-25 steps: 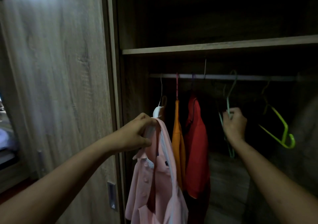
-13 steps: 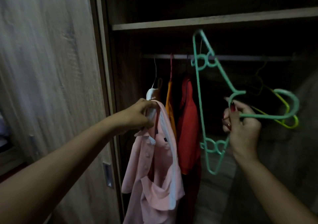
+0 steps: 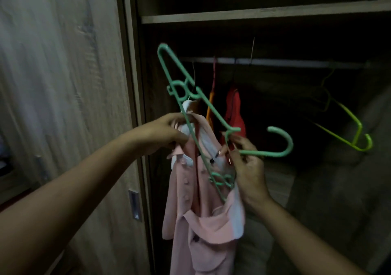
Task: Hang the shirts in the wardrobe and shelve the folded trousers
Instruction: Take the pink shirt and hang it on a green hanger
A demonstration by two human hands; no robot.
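A pink shirt (image 3: 203, 207) with a white collar hangs down in front of the open wardrobe. My left hand (image 3: 167, 133) grips it at the collar. My right hand (image 3: 245, 164) pinches a mint-green plastic hanger (image 3: 213, 114) by its neck, its hook pointing right and its body tilted across the shirt's collar. One end of the hanger lies against the shirt's opening. Behind them an orange garment (image 3: 210, 105) and a red garment (image 3: 234, 114) hang from the rail (image 3: 275, 62).
A yellow-green empty hanger (image 3: 351, 133) hangs on the rail at the right. A wooden shelf (image 3: 264, 14) runs above the rail. The sliding wardrobe door (image 3: 63, 84) with a recessed handle (image 3: 134, 205) stands at the left. The wardrobe interior is dark.
My right hand took the mint hanger off the rail and brought it left, up against the pink shirt. My left hand kept its hold on the collar.
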